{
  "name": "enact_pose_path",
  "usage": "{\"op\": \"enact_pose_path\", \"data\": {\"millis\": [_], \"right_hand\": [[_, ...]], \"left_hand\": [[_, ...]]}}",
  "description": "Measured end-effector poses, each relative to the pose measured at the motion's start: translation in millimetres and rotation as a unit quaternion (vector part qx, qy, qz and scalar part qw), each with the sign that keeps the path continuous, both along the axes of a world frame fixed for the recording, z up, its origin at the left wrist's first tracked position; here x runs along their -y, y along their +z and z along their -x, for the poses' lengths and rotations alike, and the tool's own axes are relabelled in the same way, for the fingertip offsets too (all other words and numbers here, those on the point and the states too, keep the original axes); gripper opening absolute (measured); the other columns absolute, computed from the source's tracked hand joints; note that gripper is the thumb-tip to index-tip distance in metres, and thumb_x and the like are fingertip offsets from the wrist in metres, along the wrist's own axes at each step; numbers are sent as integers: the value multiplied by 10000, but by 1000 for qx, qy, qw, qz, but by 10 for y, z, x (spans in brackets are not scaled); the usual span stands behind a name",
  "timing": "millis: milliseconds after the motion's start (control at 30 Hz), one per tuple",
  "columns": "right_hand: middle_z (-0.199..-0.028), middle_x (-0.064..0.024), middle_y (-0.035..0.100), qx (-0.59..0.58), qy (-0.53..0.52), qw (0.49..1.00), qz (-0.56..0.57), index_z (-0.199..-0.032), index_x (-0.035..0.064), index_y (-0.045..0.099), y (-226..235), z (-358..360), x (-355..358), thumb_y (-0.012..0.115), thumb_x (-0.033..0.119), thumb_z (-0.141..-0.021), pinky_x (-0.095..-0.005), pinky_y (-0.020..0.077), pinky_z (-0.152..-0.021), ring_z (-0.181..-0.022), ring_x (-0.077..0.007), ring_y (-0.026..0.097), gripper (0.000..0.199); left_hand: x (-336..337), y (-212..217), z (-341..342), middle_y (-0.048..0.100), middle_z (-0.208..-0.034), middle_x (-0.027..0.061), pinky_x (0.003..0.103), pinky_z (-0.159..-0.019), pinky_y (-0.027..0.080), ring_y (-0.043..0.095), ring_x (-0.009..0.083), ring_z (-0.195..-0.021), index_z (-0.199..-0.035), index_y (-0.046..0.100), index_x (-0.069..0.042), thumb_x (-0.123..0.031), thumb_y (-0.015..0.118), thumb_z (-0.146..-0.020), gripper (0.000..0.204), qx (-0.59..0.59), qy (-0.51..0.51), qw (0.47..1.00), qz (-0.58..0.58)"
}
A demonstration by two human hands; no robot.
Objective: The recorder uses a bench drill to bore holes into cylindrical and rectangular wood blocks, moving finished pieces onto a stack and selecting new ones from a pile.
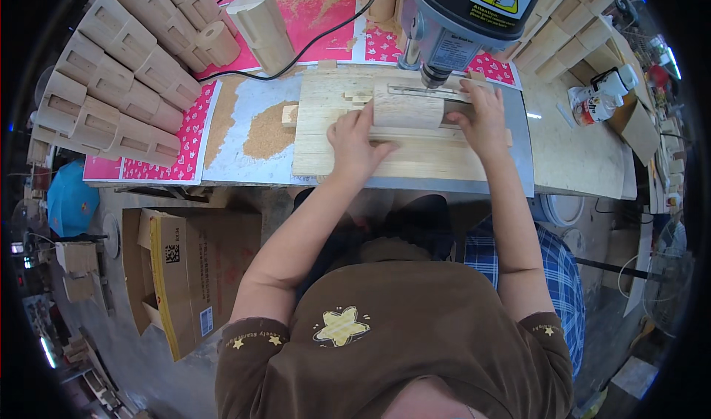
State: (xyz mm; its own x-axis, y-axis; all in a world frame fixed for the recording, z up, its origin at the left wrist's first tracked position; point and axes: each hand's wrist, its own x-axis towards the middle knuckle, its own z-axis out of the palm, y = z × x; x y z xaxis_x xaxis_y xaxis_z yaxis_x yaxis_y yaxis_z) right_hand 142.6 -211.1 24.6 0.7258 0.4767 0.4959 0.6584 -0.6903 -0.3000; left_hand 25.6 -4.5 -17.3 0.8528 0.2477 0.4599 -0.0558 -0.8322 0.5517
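A pale wooden block with a rounded face [407, 113] lies crosswise in a wooden jig [326, 149], directly below the chuck of a drill press [435, 75]. My left hand [355, 145] is against the block's left end, fingers bent along it and thumb out over the front rail. At the other end my right hand [481, 119] curls around, its thumb near the block's end and its fingertips by the back rail. Between them the block is held in place. A narrow slot shows along its far upper side. The fingertips' exact contact is partly hidden.
Stacks of similar wooden pieces [111, 86] fill the left, with more [566, 23] at the right back. One piece [261, 30] stands upright behind a black cable [296, 58]. Sawdust [268, 132] lies left of the jig. Bottles [596, 106] stand right; a cardboard box [194, 271] is below.
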Motion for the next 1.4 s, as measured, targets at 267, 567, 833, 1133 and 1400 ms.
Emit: {"op": "enact_pose_path", "data": {"millis": [267, 567, 833, 1133, 1400], "right_hand": [[-1093, -85, 560, -105, 140, 901, -397, -1203, 15, 456, 257, -82, 66, 695, 34, -754, -318, 394, -953, -1057, -182, 529, 509], [-798, -128, 611, -45, 135, 942, -303, -897, -11, 607, 1789, -719, -286, 499, 258, -926, -310, 433, -671, -737, -203, 574, 292], [-570, -170, 484, 140, -38, 972, -186, -755, 18, 608, 1538, 257, -98, 558, 179, -873, -318, 405, -549, -556, -295, 514, 205], [-714, -47, 566, 125, -17, 978, -163, -1085, 32, 614, 518, 472, -54, 517, 43, -844, -305, 369, -749, -694, -161, 556, 260], [-678, -65, 529, 159, 12, 970, -183, -997, 25, 632, 465, 378, 5, 539, 68, -843, -323, 387, -699, -651, -188, 534, 185]], "left_hand": [[-269, -265, -135, 514, -794, 16, 375, -779, 320, 491, 220, -838, -1124, 605, -101, -287, 808, -529, 656, 11, -46, 998, 48], [-249, -295, -154, 487, -773, 24, 371, -769, 326, 470, 227, -805, -1145, 599, -101, -286, 806, -537, 669, 1, -44, 998, 42], [-286, -320, -133, 480, -769, 25, 371, -767, 329, 461, 224, -792, -1136, 603, -84, -263, 810, -532, 663, -3, -40, 998, 45], [-273, -293, -146, 479, -755, 23, 365, -746, 337, 464, 223, -776, -1141, 602, -80, -254, 813, -528, 671, 6, -38, 999, 38], [-252, -300, -144, 481, -761, 19, 364, -764, 326, 463, 215, -789, -1147, 602, -86, -254, 811, -540, 664, 0, -37, 998, 44]]}}
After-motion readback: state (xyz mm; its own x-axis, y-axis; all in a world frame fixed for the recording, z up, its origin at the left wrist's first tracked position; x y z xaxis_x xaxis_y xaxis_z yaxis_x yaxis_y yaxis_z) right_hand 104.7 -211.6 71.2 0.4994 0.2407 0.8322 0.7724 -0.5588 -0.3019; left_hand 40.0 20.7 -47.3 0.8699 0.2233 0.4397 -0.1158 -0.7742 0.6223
